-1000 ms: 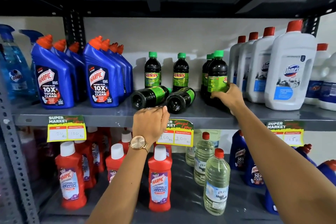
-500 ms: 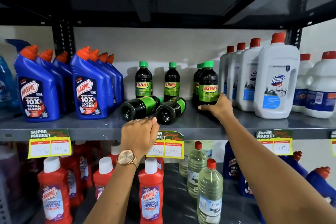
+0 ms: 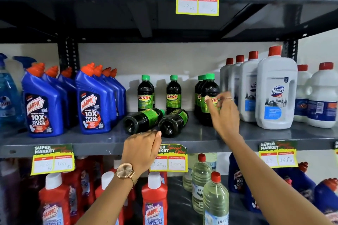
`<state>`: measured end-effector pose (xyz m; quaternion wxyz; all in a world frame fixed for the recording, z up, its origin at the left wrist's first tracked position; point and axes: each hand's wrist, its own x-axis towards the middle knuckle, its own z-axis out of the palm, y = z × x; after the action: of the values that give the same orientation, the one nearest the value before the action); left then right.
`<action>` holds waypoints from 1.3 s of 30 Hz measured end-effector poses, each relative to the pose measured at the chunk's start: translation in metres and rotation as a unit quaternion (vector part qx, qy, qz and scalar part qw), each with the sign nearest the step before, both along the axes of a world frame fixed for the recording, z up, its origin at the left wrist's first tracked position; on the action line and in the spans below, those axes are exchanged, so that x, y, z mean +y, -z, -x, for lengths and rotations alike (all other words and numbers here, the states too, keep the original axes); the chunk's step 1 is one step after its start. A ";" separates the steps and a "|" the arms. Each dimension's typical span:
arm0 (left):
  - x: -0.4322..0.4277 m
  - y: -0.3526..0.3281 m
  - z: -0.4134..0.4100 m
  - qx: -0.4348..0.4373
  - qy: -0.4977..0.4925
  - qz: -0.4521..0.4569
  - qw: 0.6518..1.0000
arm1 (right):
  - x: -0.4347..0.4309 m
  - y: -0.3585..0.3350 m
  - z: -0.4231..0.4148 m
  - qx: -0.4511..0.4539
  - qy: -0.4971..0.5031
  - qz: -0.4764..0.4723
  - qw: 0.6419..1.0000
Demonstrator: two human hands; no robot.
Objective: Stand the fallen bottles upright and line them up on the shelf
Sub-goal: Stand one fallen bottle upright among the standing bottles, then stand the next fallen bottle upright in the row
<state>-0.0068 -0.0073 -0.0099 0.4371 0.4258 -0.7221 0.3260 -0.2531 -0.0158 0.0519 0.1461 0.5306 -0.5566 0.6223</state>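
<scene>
Two Sunny bottles (image 3: 143, 121) lie fallen at six o'clock of the upright row. The left hand (image 3: 141, 149), loosely curled and empty, is poised beside them; the right hand (image 3: 222, 113), fingers parted, holds nothing. Next, a grasp on the nearer fallen bottle is judged necessary.

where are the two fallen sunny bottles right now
In the head view, the two fallen bottles lie side by side mid-shelf, bases outward, just beyond the left hand, between the Harpic bottles and upright Sunny bottles.
</scene>
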 end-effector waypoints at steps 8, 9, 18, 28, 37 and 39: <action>-0.002 0.001 0.002 -0.001 -0.002 0.027 1.000 | -0.028 -0.038 -0.062 -0.009 -0.129 -0.521 0.844; -0.002 0.001 0.003 -0.001 -0.008 0.031 0.999 | -0.036 -0.042 -0.065 -0.021 -0.144 -0.547 0.824; -0.005 0.003 0.002 0.006 0.002 0.032 0.999 | -0.053 0.005 -0.049 -0.268 -0.241 -0.314 0.878; -0.002 0.003 0.002 0.012 0.003 0.033 0.999 | -0.043 -0.004 -0.062 -0.116 -0.168 -0.142 0.968; -0.003 0.002 0.002 0.013 -0.002 0.024 1.000 | -0.056 -0.005 -0.068 -0.166 -0.200 -0.215 0.941; -0.003 0.003 0.003 0.012 -0.004 0.024 1.000 | -0.056 0.000 -0.064 -0.169 -0.198 -0.212 0.942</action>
<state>-0.0094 -0.0105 -0.0125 0.4547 0.4213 -0.7072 0.3401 -0.1892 -0.0714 0.0518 -0.1920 0.5362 -0.5752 0.5871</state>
